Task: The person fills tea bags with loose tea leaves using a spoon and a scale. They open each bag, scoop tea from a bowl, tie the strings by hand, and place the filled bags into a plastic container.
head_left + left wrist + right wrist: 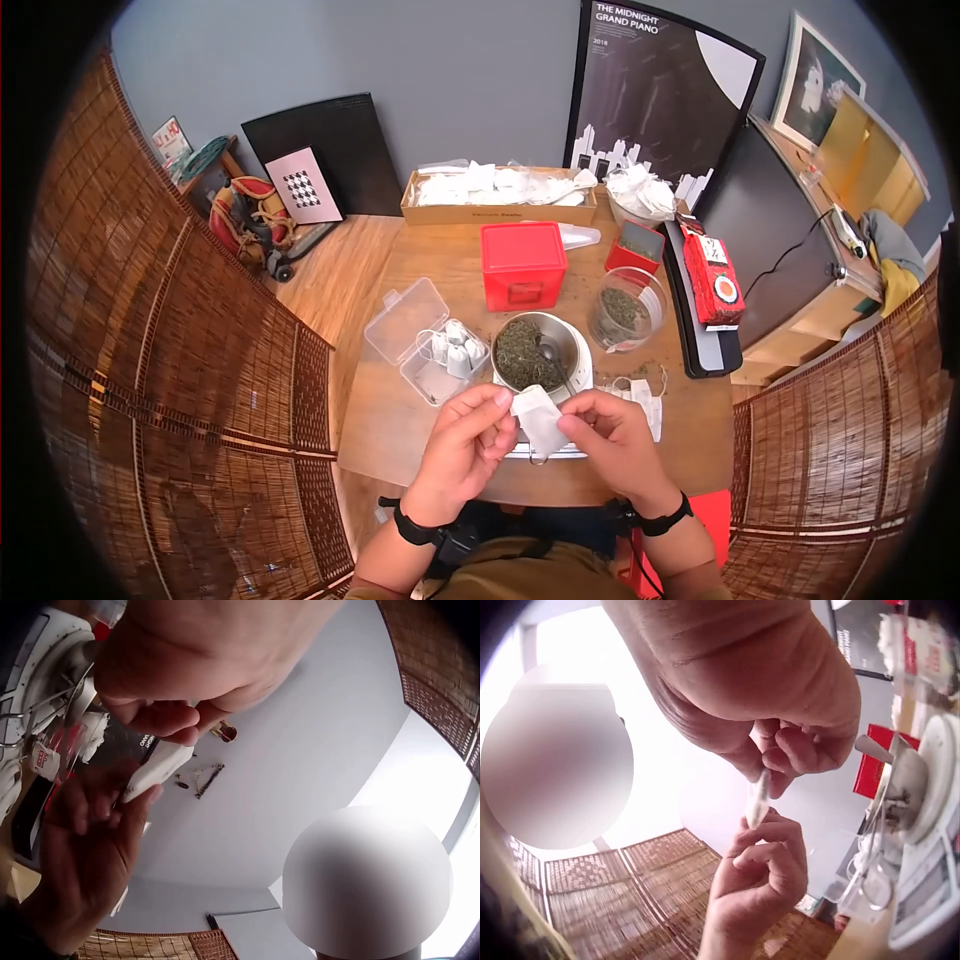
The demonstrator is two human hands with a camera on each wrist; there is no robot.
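A white drawstring tea bag (541, 425) is stretched between both hands above the table's front edge. My left hand (466, 442) pinches one upper corner between thumb and fingers; my right hand (622, 446) pinches the opposite side. In the right wrist view the bag (758, 801) appears edge-on and slightly plump; its contents are hidden. Just beyond the hands, a steel bowl (573, 345) holds dried leaves (518, 350) and a spoon (550, 354). Under it is a white scale (584, 378). Flat tea bags (648, 402) with strings lie to the right.
An open clear box (420, 385) on the left contains several filled tea bags (456, 352). Behind the bowl stands a red canister (523, 262). A clear tub (650, 310) of leaves is at right, near a red packet (712, 275). At the back is a cardboard box (480, 214).
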